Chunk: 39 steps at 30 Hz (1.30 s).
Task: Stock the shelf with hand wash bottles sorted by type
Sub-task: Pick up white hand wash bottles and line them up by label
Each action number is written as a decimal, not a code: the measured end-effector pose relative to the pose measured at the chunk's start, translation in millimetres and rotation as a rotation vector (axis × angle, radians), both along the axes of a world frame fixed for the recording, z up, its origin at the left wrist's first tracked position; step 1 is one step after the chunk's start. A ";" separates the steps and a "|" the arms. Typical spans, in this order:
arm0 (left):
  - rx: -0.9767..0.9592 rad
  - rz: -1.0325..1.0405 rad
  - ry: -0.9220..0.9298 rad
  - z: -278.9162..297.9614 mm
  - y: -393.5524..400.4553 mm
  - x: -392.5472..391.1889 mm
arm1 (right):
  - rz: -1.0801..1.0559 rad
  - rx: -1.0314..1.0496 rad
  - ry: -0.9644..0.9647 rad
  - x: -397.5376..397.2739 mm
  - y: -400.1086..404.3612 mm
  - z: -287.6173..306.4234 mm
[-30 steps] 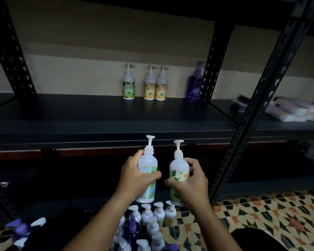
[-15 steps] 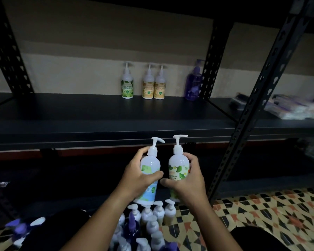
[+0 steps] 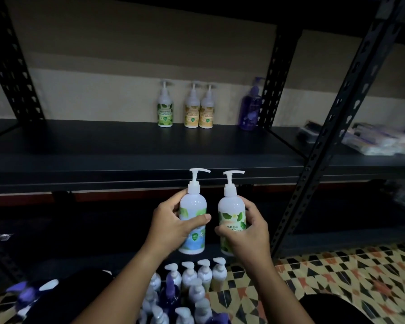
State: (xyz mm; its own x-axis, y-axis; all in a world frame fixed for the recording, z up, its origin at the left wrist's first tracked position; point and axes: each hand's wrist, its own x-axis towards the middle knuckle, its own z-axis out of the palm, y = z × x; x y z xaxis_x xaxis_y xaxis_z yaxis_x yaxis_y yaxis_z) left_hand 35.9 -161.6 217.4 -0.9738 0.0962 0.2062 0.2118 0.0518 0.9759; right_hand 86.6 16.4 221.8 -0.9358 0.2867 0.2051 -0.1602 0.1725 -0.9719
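Below the shelf edge, left hand grips a blue-label bottle, right hand grips a green-label bottle; both upright, side by side, apart. At shelf back: green bottle, two yellow, one purple, blurred. More bottles crowd the floor.

Blurred beyond reading: pale flat packets at right edge; small print on green-labelled white pump bottle, upper centre.
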 end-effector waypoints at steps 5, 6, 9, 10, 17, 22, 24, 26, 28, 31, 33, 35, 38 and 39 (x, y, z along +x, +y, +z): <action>-0.025 -0.062 -0.014 -3.8 -1.1 -3.2 | 0.060 -0.052 0.001 -1.9 0.1 0.7; -0.036 -0.068 -0.017 -5.1 -1.1 -3.8 | 0.067 -0.060 -0.002 -2.4 0.1 0.5; -0.055 -0.062 -0.027 -7.2 -0.4 -4.4 | 0.084 -0.096 -0.016 -3.5 0.3 -0.2; -0.056 -0.059 -0.026 -7.5 -0.6 -5.2 | 0.088 -0.103 -0.019 -3.5 0.3 -0.5; -0.025 0.003 0.013 -6.3 -8.2 -7.6 | 0.101 -0.111 -0.014 -3.1 0.5 0.7; 0.020 0.052 0.040 -1.1 -6.6 -6.2 | 0.105 -0.124 0.000 -1.6 -3.6 0.8; 0.045 0.075 0.045 2.0 -6.4 -6.0 | 0.096 -0.129 0.008 -3.5 -7.5 0.5; 0.066 0.096 0.054 5.4 -6.9 -6.6 | 0.092 -0.132 0.018 -6.5 -12.0 -0.4; 0.084 0.110 0.068 9.3 -8.1 -8.9 | 0.092 -0.123 0.033 -10.0 -16.8 0.0; 0.133 0.154 0.102 17.1 -11.1 -14.1 | 0.102 -0.118 0.064 -17.9 -25.1 4.9; 0.169 0.215 0.132 23.5 -14.7 -18.8 | 0.105 -0.120 0.091 -25.2 -31.4 11.9; 0.211 0.265 0.151 30.8 -20.4 -24.9 | 0.125 -0.119 0.120 -33.6 -38.8 20.2; 0.261 0.302 0.171 43.6 -29.0 -34.5 | 0.154 -0.117 0.161 -45.6 -48.6 30.7; 0.267 0.306 0.185 48.7 -32.5 -37.3 | 0.164 -0.117 0.173 -49.4 -52.7 33.9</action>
State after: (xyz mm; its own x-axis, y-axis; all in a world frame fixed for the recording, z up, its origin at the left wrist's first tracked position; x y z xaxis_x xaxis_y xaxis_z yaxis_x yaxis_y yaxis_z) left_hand -1.4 -194.0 266.0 -0.8936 -0.2712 0.3578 0.3979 -0.1096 0.9108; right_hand 37.2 -36.3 255.7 -0.9256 0.1650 0.3407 -0.3425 0.0184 -0.9393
